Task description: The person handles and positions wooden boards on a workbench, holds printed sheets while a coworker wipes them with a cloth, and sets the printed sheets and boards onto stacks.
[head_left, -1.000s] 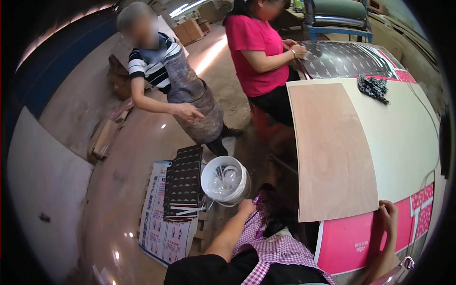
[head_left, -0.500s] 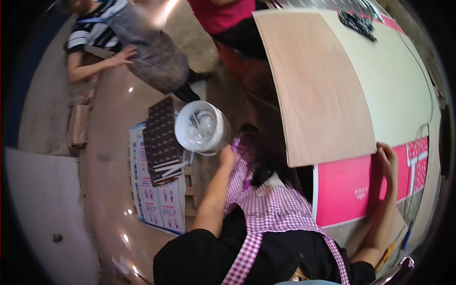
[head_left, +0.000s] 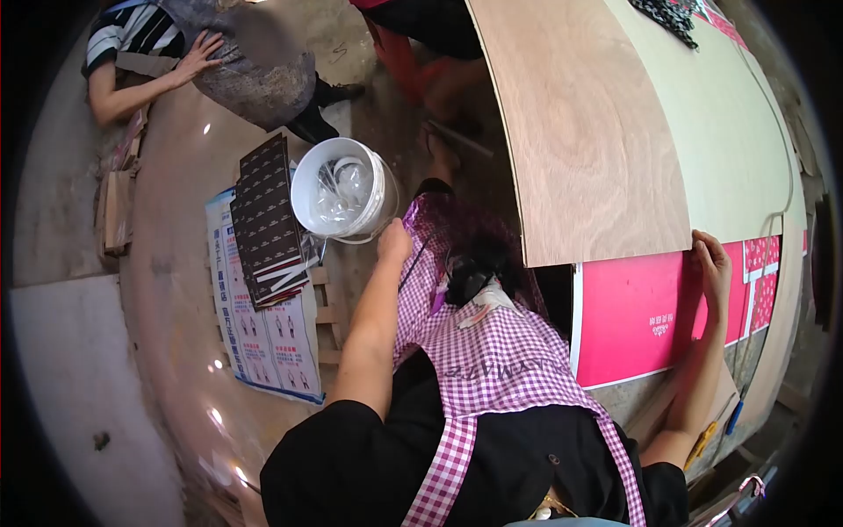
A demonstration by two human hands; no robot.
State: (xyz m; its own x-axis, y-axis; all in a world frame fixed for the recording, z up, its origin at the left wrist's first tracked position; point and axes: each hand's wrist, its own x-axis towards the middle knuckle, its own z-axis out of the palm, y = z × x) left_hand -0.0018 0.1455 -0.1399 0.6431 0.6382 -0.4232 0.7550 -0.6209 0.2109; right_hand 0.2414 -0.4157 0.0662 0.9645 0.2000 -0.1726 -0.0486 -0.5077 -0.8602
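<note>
My left hand (head_left: 395, 241) is closed, with the fingers curled in. It is beside the white bucket (head_left: 379, 198) and its wire handle, at the edge of my purple checked apron (head_left: 492, 373). What those fingers hold, if anything, is hidden. My right hand (head_left: 713, 268) has its fingers bent at the near right corner of a thin plywood sheet (head_left: 597, 149), seemingly pinching it. The plywood overlaps a pale board (head_left: 729, 140) and a pink printed sheet (head_left: 632, 325). Clear plastic (head_left: 342, 193) is inside the bucket.
Dark patterned boards (head_left: 268, 211) lie on a printed poster (head_left: 272, 342) left of the bucket. A person in a grey apron (head_left: 250, 75) stands at the upper left, another at the top. Black patterned cloth (head_left: 665, 19) rests on the pale board. A yellow-handled tool (head_left: 700, 443) lies lower right.
The view has shifted, so most things sit higher and slightly left. My hands keep about the same places beside the bucket and at the plywood corner.
</note>
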